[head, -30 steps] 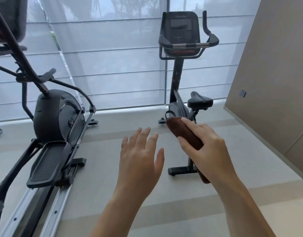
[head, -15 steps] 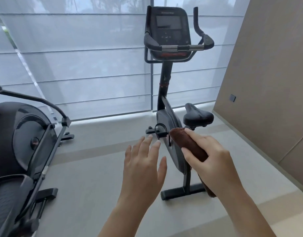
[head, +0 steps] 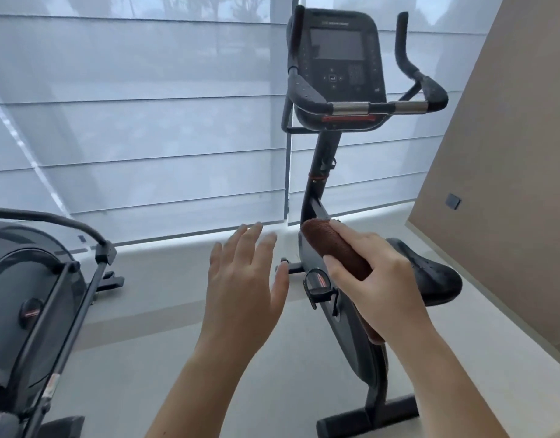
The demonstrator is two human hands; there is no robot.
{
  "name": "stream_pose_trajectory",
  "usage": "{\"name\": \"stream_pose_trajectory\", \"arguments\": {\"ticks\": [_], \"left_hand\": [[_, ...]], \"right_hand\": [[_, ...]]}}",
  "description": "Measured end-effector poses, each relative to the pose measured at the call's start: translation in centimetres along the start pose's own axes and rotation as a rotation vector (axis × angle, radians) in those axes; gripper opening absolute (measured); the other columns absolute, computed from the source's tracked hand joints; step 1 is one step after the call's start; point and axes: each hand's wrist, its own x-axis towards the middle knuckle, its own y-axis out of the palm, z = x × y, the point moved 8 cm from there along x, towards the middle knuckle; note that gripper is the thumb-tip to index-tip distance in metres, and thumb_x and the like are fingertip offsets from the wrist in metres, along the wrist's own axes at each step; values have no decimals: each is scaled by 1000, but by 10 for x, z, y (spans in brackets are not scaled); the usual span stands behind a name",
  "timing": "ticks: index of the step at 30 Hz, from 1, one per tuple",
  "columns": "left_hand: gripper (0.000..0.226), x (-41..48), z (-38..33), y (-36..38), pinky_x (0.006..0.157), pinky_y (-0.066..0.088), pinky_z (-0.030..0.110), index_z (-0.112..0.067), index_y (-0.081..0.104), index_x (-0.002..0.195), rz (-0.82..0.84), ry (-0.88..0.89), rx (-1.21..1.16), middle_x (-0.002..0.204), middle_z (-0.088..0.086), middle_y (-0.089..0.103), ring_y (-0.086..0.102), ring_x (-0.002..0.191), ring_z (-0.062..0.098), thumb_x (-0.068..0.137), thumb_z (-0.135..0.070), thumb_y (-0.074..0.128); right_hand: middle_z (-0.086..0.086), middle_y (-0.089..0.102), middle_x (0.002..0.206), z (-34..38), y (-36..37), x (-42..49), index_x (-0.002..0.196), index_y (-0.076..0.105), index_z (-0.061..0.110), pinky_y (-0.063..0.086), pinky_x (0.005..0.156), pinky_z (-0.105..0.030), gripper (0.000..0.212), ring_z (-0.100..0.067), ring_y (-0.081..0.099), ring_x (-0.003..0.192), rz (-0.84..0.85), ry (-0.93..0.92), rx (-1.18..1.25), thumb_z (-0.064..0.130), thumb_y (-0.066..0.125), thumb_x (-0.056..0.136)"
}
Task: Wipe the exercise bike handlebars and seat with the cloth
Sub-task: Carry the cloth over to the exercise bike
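A black exercise bike stands just ahead, right of centre. Its handlebars run across below the console, high in the view. The black seat shows at the right, partly behind my right hand. My right hand is shut on a rolled brown cloth, held in front of the bike's frame and well below the handlebars. My left hand hovers open to the left of the bike, fingers spread, touching nothing.
An elliptical trainer fills the lower left. Windows with pale blinds span the back. A beige wall with a small dark switch closes the right side. Light floor lies between the two machines.
The bike has grown larger and nearer in view, and the elliptical has slid off to the left. Both hands keep their poses, the right still holding the cloth.
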Motion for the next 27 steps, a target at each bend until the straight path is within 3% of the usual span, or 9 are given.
{"name": "stream_pose_trajectory", "arguments": {"ticks": [2, 6, 17, 27], "left_hand": [[41, 7, 0, 8, 97, 37, 50, -7, 58, 114, 4, 23, 7, 121, 15, 59, 52, 115, 33, 85, -31, 40], [42, 53, 34, 52, 96, 37, 52, -8, 58, 113, 23, 23, -11, 121, 14, 59, 52, 116, 33, 85, -32, 40], [44, 238, 107, 156, 97, 35, 55, -5, 57, 115, -8, 79, 59, 123, 17, 57, 51, 117, 37, 85, -31, 39], [42, 335, 146, 235, 95, 38, 56, -6, 58, 114, -5, 112, 13, 123, 14, 58, 52, 117, 33, 85, -31, 39]], "right_hand": [[18, 57, 94, -5, 4, 9, 122, 56, 35, 39, 74, -5, 43, 1, 53, 86, -5, 5, 4, 27, 65, 81], [19, 57, 94, -25, 37, 71, 122, 56, 35, 38, 73, -2, 43, 8, 52, 88, -26, -6, 21, 26, 65, 81], [6, 61, 99, -86, 94, 275, 127, 52, 31, 47, 77, -13, 44, -6, 56, 86, -88, -92, 46, 31, 61, 83], [4, 63, 101, -114, 98, 408, 126, 53, 26, 48, 79, -15, 49, -7, 56, 89, -144, -244, -34, 44, 48, 81]]}}
